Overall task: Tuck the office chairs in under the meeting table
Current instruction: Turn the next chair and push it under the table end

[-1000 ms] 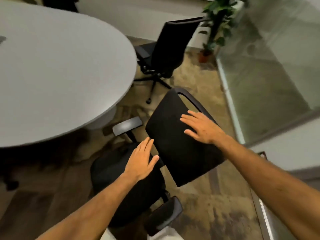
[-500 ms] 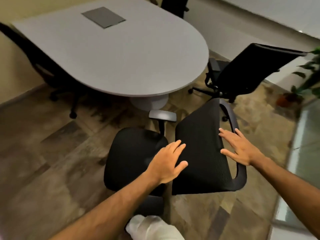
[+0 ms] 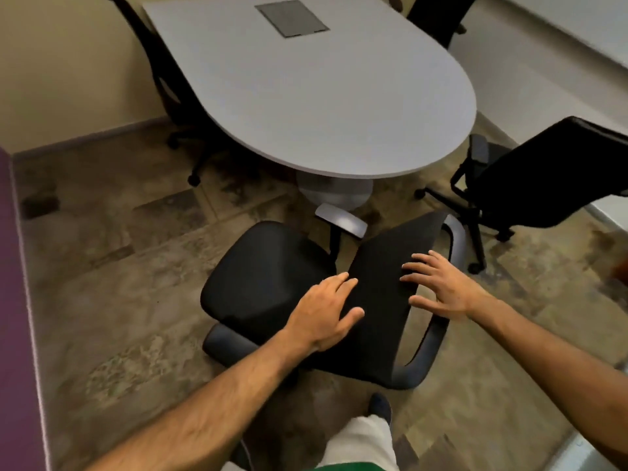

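Observation:
A black office chair [image 3: 261,270] with grey armrests stands on the floor in front of me, its seat a short way off the rounded end of the grey meeting table [image 3: 333,96]. Its mesh backrest [image 3: 384,321] faces me. My left hand [image 3: 326,311] lies flat on the backrest's left edge, fingers spread. My right hand [image 3: 441,287] rests flat on the backrest's right side, fingers apart. Neither hand grips it. A second black chair [image 3: 530,181] stands pulled out at the right of the table.
Two more black chairs, one on the table's left side [image 3: 170,96] and one at the far end [image 3: 438,15], sit close to the table. The table's round pedestal [image 3: 334,195] is just beyond the near chair. Walls close in left and right. My leg and shoe [image 3: 380,407] are behind the chair.
My view has swung left and back, so the table now lies straight ahead. The chair has turned with its seat toward the table. Both hands stay flat on the backrest.

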`<state>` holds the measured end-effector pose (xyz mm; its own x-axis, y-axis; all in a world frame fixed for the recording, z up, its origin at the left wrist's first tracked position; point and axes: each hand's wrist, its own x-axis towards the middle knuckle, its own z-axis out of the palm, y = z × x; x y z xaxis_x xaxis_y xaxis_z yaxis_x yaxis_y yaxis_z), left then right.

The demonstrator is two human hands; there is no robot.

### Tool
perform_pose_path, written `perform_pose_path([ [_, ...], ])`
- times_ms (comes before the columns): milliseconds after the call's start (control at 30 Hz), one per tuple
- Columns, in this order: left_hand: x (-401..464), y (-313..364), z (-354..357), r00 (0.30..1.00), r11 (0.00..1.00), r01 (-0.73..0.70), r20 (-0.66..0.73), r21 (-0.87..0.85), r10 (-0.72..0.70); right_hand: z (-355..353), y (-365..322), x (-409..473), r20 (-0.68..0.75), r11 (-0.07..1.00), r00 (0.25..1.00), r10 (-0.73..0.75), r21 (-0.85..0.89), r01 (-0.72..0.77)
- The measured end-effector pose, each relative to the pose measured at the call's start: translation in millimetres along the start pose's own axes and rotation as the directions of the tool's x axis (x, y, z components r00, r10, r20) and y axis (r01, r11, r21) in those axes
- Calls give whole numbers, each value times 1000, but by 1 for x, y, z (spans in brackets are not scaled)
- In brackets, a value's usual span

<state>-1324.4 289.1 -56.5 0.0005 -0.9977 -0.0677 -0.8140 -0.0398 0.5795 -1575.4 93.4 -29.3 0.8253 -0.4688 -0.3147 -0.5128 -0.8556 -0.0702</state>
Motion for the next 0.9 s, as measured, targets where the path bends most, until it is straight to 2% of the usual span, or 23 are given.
perform_pose_path([
  [33,-2,6,9,999,1000,24,32,-10,-23,4,13,2,8,997,998,-66,-43,66],
  [100,-13,6,26,990,998,59,127,-14,-56,8,22,3,16,993,994,-105,-48,106],
  [133,0,31,44,982,988,153,115,-9,-151,3,50,8,12,981,983,-182,-68,183],
  [200,10,39,50,967,980,192,179,-57,-180,4,57,20,14,980,982,-190,-62,191],
  [233,32,66,63,948,955,291,151,-60,-280,-7,84,35,-2,964,966,-260,-64,259],
  [300,38,68,69,928,939,333,205,-79,-312,-2,81,44,-81,963,961,-263,-85,257],
  [333,46,92,83,897,909,409,221,-88,-382,1,97,41,-87,943,940,-329,-73,324],
  [400,39,88,87,882,895,439,222,-73,-415,16,89,36,-154,943,931,-332,-54,327],
  [433,43,109,98,865,878,475,216,-57,-453,18,106,30,-185,933,915,-359,-35,359],
  [633,24,131,108,852,872,488,197,37,-486,37,106,-11,-220,923,900,-377,-12,384],
  [800,0,131,109,851,881,447,231,155,-472,42,106,-33,-144,905,894,-425,-26,425],
  [900,-11,133,108,850,866,427,212,259,-482,47,103,-50,-150,901,889,-432,-24,433],
])
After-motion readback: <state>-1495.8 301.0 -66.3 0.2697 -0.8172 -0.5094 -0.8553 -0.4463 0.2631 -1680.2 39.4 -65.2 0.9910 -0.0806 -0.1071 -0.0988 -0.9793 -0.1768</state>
